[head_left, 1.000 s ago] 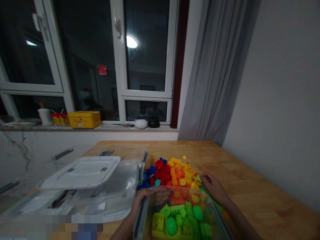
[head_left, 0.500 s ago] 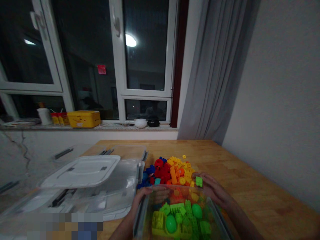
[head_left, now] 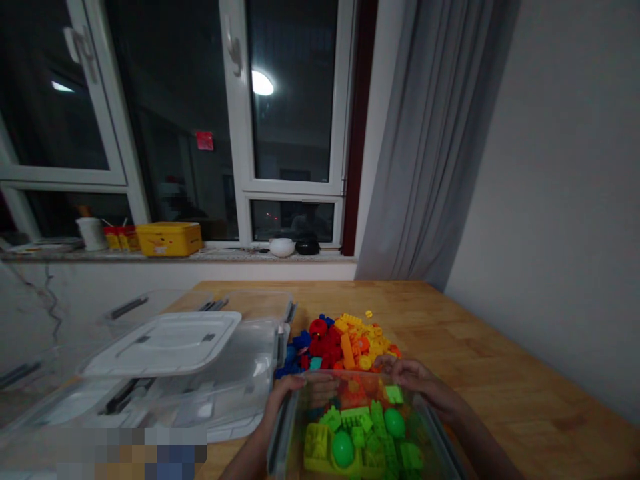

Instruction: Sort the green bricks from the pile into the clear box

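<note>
A clear plastic storage box (head_left: 280, 427) with grey side latches stands in front of me at the table's near edge. Green building blocks (head_left: 373, 443) and green egg-shaped pieces lie inside it. My left hand (head_left: 284, 398) grips the box's far left corner, its fingers showing blurred through the wall. Over the far right rim is my right hand (head_left: 415, 380), fingers loosely apart. Just below its fingertips a small light green block (head_left: 393, 395) appears inside the box, seemingly free of the hand. Beyond the box sits a pile of red blocks (head_left: 327, 347), yellow, orange and blue ones.
Clear boxes (head_left: 235, 353) and a white lid (head_left: 165, 343) are stacked on the left of the wooden table (head_left: 480, 373). One yellow piece (head_left: 369, 314) lies behind the pile. A yellow tin (head_left: 169, 239) and a white bowl (head_left: 281, 247) stand on the windowsill.
My right hand has moved left over the box rim. The small light green block has gone from the hand down into the box. My left hand stays on the box.
</note>
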The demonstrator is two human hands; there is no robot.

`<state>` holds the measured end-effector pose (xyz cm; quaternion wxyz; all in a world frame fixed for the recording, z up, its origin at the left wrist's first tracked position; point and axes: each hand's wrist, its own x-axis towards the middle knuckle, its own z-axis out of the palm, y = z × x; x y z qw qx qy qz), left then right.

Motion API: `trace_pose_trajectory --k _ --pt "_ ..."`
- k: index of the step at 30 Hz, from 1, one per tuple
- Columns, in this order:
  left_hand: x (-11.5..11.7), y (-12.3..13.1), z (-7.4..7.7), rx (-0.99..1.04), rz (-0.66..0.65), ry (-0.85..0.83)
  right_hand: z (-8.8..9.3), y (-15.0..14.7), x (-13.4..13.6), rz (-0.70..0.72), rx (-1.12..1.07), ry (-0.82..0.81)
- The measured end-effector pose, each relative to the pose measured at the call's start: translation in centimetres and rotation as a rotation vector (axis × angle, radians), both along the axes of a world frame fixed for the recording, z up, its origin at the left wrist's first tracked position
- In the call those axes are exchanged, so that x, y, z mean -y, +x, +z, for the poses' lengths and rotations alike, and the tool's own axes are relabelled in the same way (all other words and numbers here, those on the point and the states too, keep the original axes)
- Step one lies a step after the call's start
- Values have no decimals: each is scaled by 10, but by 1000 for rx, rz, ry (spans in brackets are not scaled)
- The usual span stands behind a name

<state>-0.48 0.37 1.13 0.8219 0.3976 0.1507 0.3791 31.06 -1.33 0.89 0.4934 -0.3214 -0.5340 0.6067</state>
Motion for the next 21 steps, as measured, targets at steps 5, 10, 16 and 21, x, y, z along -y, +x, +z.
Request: trace_pose_trajectory --k 5,10,16,21 --pt "-2 -1 -2 4 -7 2 1 11 -19 -470 79 54" --pt "-3 -1 -3 31 -38 -4 -13 46 -35 -810 597 247" --pt "-3 -1 -5 33 -19 -1 -36 62 -40 -640 782 256" --pt "-4 -1 -4 24 -23 19 -41 54 -40 -467 768 244"
